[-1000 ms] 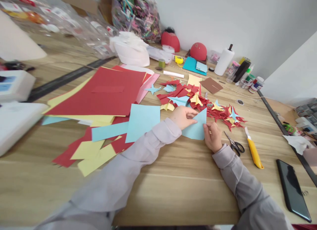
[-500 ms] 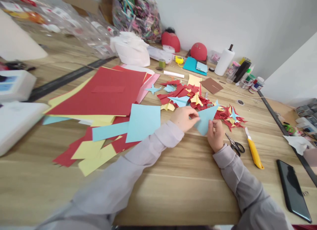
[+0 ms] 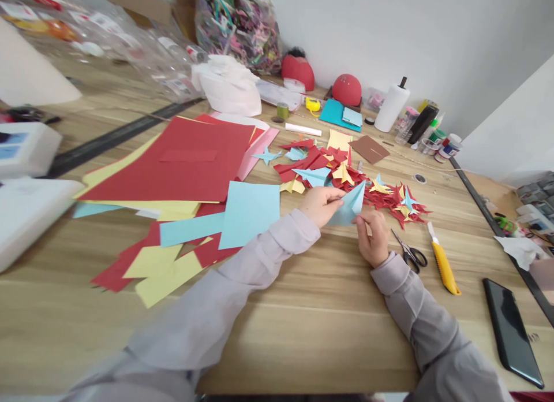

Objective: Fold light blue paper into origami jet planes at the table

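A light blue sheet of paper (image 3: 350, 208), folded to a point at its upper right, is held above the table between both hands. My left hand (image 3: 319, 205) is closed on its left side, thumb and fingers pinching it. At the lower right edge, my right hand (image 3: 373, 235) pinches the same paper between thumb and fingertips. Just behind the hands lies a heap of small folded red, yellow and blue paper pieces (image 3: 312, 159). To the left, a square blue sheet (image 3: 251, 212) rests beside a blue strip (image 3: 190, 229).
Large red sheets (image 3: 190, 151) lie stacked at the left, with yellow scraps (image 3: 168, 280) in front. Scissors (image 3: 411, 254), a yellow utility knife (image 3: 445, 263) and a black phone (image 3: 511, 332) lie on the right. Bottles and jars (image 3: 448, 148) stand along the back wall.
The blue paper has shifted slightly left and turned, and a raised fold now shows along its right side. My right hand has moved left with its edge; my left hand has barely moved.
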A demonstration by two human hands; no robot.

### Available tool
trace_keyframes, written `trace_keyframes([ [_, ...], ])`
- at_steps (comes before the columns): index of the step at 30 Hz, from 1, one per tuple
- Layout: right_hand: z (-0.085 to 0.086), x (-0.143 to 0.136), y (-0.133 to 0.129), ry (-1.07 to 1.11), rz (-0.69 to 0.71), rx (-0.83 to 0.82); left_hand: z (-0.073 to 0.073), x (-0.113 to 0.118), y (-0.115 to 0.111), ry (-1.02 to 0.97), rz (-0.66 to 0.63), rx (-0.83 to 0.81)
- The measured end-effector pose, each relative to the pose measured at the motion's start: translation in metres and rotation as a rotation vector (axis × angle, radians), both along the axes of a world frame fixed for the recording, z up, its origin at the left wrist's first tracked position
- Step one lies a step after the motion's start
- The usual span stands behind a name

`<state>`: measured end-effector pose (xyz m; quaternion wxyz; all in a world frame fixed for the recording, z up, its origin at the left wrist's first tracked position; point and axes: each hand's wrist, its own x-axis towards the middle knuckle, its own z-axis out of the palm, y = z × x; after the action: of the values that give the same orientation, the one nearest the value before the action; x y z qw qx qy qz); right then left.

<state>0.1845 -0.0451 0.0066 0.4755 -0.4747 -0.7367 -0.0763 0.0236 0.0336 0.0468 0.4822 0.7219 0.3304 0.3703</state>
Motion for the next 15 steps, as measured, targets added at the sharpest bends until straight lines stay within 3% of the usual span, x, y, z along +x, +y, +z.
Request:
trace_keyframes([
  [5,-0.0037,0.0009,0.0019,0.089,-0.107,0.061,-0.0007,-0.0062,0.0081,-0.028,0.035,-0.051],
  [10,-0.0012,0.0023,0.0082,0.071,-0.097,0.034,0.0015,-0.0058,0.0033,-0.033,-0.082,-0.046],
  [15,0.0042,0.0001,0.0052,-0.004,-0.056,0.073,0.0046,-0.0090,0.0006,0.100,-0.073,0.188],
])
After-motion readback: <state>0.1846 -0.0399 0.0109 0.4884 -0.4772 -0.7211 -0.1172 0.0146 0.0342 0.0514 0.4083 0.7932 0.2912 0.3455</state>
